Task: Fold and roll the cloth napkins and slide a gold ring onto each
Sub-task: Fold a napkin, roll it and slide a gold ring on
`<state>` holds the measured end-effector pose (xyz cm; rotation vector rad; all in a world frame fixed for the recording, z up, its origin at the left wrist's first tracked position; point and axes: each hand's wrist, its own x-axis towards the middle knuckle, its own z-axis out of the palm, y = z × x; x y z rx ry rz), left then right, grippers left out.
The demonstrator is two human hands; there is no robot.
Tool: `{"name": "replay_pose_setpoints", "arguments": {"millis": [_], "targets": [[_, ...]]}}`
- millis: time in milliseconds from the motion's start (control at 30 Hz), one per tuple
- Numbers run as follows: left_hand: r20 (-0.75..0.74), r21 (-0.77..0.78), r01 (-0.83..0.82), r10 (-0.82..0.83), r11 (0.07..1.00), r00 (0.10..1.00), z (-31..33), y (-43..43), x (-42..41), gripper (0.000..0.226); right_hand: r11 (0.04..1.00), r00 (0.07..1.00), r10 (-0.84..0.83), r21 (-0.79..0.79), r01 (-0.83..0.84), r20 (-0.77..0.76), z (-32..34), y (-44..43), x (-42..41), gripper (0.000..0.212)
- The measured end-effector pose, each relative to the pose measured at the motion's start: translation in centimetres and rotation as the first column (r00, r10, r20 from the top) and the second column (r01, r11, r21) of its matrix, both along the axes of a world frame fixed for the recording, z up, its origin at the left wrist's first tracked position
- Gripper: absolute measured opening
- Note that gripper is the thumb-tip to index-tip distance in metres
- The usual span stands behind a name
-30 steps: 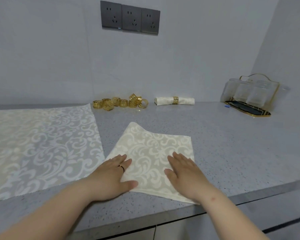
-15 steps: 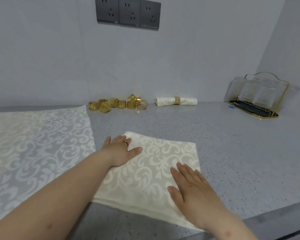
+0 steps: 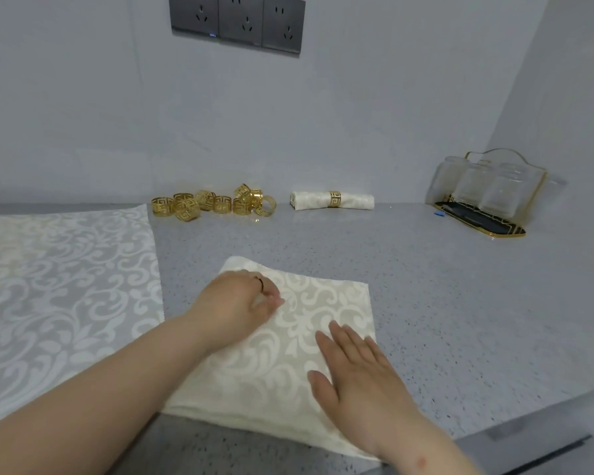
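A cream damask napkin [image 3: 309, 303], folded into a square, lies on the grey counter in front of me. My left hand [image 3: 237, 303] sits on its far left part with the fingers curled down, the fingertips pinching the cloth; motion blur hides the exact grip. My right hand [image 3: 354, 368] lies flat on the near right part, fingers straight. Several gold rings [image 3: 213, 204] are heaped by the back wall. To their right lies a rolled napkin [image 3: 354, 200] wearing a gold ring [image 3: 334, 199].
A stack of unfolded napkins [image 3: 59, 286] covers the counter at the left. A gold-rimmed tray with glasses [image 3: 484, 197] stands at the back right. The counter's front edge [image 3: 528, 430] runs close on the right. Wall sockets [image 3: 237, 22] are above.
My left hand slid from the napkin's near edge to its far left part and its fingers curled in. My right hand stayed flat on the napkin. The view moved closer.
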<state>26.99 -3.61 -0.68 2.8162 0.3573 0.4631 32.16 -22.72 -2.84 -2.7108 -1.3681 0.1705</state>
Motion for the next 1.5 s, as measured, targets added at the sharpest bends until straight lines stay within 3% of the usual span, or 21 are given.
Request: {"name": "replay_pose_setpoints", "arguments": {"millis": [67, 133, 200, 267, 367, 433, 500, 567, 600, 700, 733, 800, 900, 1133, 1200, 1267, 1333, 1400, 1500], "targets": [[-0.037, -0.011, 0.178, -0.179, 0.984, 0.983, 1.1, -2.4, -2.5, 0.048, 0.999, 1.000, -0.022, 0.025, 0.022, -0.009, -0.1, 0.1, -0.1, 0.118], [-0.142, 0.081, 0.327, -0.314, 0.942, 0.939, 1.1, -4.5, -5.0, 0.073, 0.999, 0.999, -0.030, 0.037, 0.031, -0.021, 0.0, 0.1, -0.3, 0.117], [-0.241, 0.202, 0.410, -0.361, 0.889, 0.901, 0.9, -5.7, -6.8, 0.065, 0.998, 0.998, -0.053, 0.013, 0.054, -0.037, 0.1, 0.0, -0.3, 0.118], [-0.242, 0.321, 0.414, -0.349, 0.852, 0.905, 0.3, -6.2, -8.0, 0.049, 0.996, 0.994, -0.092, -0.004, 0.092, -0.066, 0.3, -0.2, -0.9, 0.118], [-0.165, 0.452, 0.381, -0.344, 0.807, 0.924, -1.0, -5.7, -8.1, 0.042, 0.993, 0.990, -0.119, -0.004, 0.119, -0.079, 0.3, -0.4, -1.2, 0.101], [-0.193, 0.509, 0.399, -0.350, 0.763, 0.916, -1.1, -5.1, -8.0, 0.016, 0.994, 0.989, -0.110, 0.015, 0.112, -0.097, 1.0, -1.0, -1.2, 0.089], [-0.199, 0.596, 0.373, -0.319, 0.712, 0.927, -1.6, -4.1, -7.6, 0.027, 0.993, 0.987, -0.085, 0.069, 0.095, -0.136, 1.7, -1.9, -0.9, 0.059], [-0.136, 0.621, 0.322, -0.306, 0.715, 0.942, -1.4, -2.8, -7.5, 0.041, 0.992, 0.987, -0.038, 0.115, 0.057, -0.158, 2.1, -2.9, -0.8, 0.048], [-0.101, 0.628, 0.285, -0.288, 0.724, 0.952, -1.2, -2.2, -7.6, 0.044, 0.992, 0.987, -0.018, 0.120, 0.037, -0.159, 2.2, -3.3, -0.9, 0.054], [-0.078, 0.587, 0.148, -0.127, 0.796, 0.989, -1.0, 0.1, -7.7, 0.047, 0.986, 0.989, 0.085, 0.156, -0.065, -0.124, 1.7, -3.4, -1.8, 0.114], [-0.093, 0.536, 0.076, -0.031, 0.841, 0.995, -0.8, 0.5, -7.7, 0.046, 0.982, 0.987, 0.120, 0.159, -0.102, -0.110, 1.4, -3.1, -2.4, 0.123], [-0.041, 0.449, -0.036, 0.061, 0.893, 0.997, -0.7, 1.4, -8.0, 0.036, 0.973, 0.980, 0.187, 0.153, -0.175, -0.071, 0.8, -2.4, -3.7, 0.116], [0.039, 0.344, -0.080, 0.071, 0.936, 0.997, -2.3, 2.6, -8.8, 0.037, 0.957, 0.968, 0.252, 0.153, -0.248, -0.011, 0.2, -1.2, -4.7, 0.110], [0.148, 0.431, 0.137, -0.220, 0.892, 0.964, -2.8, 0.6, -12.4, 0.019, 0.927, 0.957, 0.286, 0.241, -0.288, 0.046, 0.3, -0.1, -5.3, 0.106], [0.238, 0.434, 0.085, -0.204, 0.897, 0.950, -3.0, 0.4, -13.0, 0.038, 0.924, 0.959, 0.269, 0.255, -0.285, 0.094, 0.4, 0.6, -5.7, 0.088], [0.312, 0.411, -0.003, -0.137, 0.911, 0.940, -2.8, 0.2, -13.3, 0.058, 0.910, 0.936, 0.233, 0.280, -0.306, 0.265, -0.4, 1.7, -6.1, 0.061], [0.372, 0.418, -0.072, -0.099, 0.906, 0.923, -2.7, -0.1, -13.2, 0.074, 0.878, 0.919, 0.202, 0.354, -0.323, 0.338, -0.8, 3.0, -6.8, 0.048], [0.370, 0.421, -0.110, -0.060, 0.900, 0.927, -2.8, -0.3, -13.3, 0.077, 0.856, 0.895, 0.222, 0.361, -0.369, 0.387, -0.7, 4.1, -7.1, 0.041], [0.375, 0.362, -0.139, -0.007, 0.922, 0.927, -2.9, -0.1, -14.1, 0.075, 0.851, 0.865, 0.264, 0.320, -0.417, 0.426, -0.6, 4.3, -6.5, 0.012]]}}
